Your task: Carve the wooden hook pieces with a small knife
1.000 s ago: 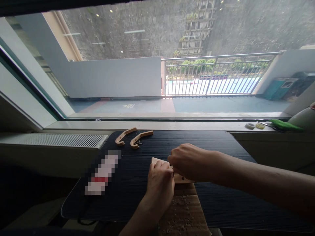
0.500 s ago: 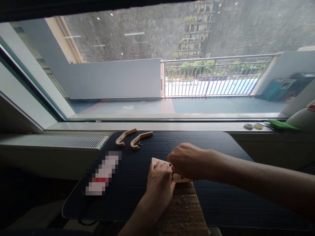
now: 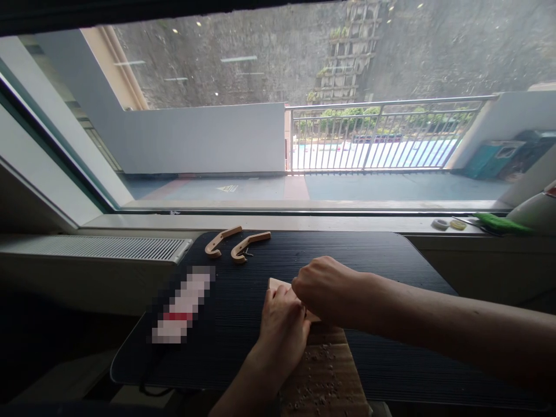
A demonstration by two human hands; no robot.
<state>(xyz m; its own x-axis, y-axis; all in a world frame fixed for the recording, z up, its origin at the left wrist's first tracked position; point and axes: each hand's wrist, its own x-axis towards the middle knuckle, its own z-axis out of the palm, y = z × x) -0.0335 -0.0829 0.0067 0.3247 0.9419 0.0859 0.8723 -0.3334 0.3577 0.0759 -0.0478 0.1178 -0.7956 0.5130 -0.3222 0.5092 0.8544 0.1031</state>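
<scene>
My left hand [image 3: 284,318] is closed over a pale, flat piece of wood [image 3: 277,282], its fingers bent across the top. Against it, my right hand [image 3: 324,289] makes a fist above the same wood. Whatever that fist holds is hidden behind the fingers. Beneath the wood, toward me, lies a strip of corrugated cardboard [image 3: 325,370] strewn with small dark bits. Two curved wooden hook-shaped pieces [image 3: 222,238] with holes rest farther back on the left. Small metal screws [image 3: 248,252] lie beside the right-hand one.
The dark ridged table [image 3: 208,359] stands against a window sill [image 3: 304,222]. A blurred-out pale item [image 3: 182,307] lies on its left part. Tape rolls [image 3: 440,224] and a green brush-like thing [image 3: 499,222] sit on the sill at right. A radiator [image 3: 95,247] is at left.
My right hand has shifted slightly left and turned, and now covers more of the wood, including holes that showed before. My left hand stays in place.
</scene>
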